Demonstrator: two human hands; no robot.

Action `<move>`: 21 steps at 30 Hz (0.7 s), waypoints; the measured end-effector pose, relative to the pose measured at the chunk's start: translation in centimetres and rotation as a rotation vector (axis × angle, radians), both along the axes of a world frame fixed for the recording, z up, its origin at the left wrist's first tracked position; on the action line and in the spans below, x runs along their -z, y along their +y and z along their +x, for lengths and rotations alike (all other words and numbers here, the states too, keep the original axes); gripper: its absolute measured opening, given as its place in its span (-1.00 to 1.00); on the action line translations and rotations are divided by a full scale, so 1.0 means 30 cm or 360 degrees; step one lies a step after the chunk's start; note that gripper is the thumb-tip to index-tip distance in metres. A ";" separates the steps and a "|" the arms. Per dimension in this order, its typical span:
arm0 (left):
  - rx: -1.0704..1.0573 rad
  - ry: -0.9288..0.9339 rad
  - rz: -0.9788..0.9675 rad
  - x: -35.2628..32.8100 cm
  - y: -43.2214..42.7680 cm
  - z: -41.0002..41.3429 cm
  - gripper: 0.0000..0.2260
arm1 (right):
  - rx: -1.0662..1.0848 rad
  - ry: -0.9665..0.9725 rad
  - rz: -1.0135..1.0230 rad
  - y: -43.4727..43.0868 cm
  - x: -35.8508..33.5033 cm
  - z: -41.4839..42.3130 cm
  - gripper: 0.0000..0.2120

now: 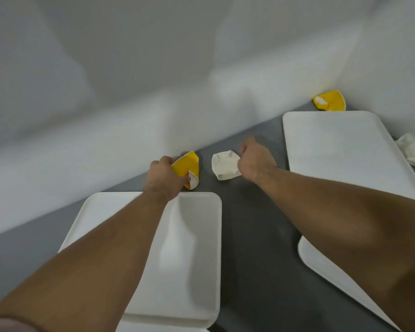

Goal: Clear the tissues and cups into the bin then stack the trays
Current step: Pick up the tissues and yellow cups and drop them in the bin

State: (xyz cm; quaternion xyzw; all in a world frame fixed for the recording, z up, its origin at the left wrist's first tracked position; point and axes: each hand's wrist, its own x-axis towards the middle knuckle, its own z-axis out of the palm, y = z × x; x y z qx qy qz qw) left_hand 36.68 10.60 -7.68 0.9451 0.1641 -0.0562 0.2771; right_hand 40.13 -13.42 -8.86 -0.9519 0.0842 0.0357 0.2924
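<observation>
My left hand point(162, 177) is closed around a crushed yellow cup point(186, 167) at the back of the dark table, near the wall. Just right of it, my right hand point(255, 161) pinches the right edge of a crumpled white tissue point(224, 165) lying on the table. A second crushed yellow cup point(330, 100) lies in the far right corner. Another crumpled tissue point(413, 150) sits at the right edge. Three white trays are in view: one under my left forearm point(201, 236), one at the back right point(340, 149), one partly hidden under my right arm point(326, 271).
White walls point(130, 92) close off the back and right side of the table. A strip of bare dark tabletop point(254, 236) runs between the trays. No bin is in view.
</observation>
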 end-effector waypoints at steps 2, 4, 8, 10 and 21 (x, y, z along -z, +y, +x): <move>-0.0084 0.0034 -0.0028 -0.006 -0.015 0.003 -0.36 | 0.0007 -0.0024 0.0010 -0.053 -0.004 -0.038 -0.76; -0.0163 0.0057 -0.0015 -0.013 -0.027 -0.002 -0.37 | -0.0041 -0.0021 0.0025 -0.090 -0.003 -0.074 -0.69; -0.0269 -0.0074 -0.0002 -0.044 -0.054 -0.006 -0.69 | -0.0453 -0.0024 -0.0142 -0.076 -0.010 -0.103 -0.26; -0.0318 -0.0240 0.0010 -0.059 -0.058 -0.017 -0.80 | -0.0661 -0.0013 -0.0284 -0.038 -0.005 -0.092 -0.24; -0.0192 -0.0614 -0.0469 -0.094 -0.162 -0.131 -0.68 | -0.0258 -0.0176 -0.0041 -0.164 -0.064 -0.147 -0.79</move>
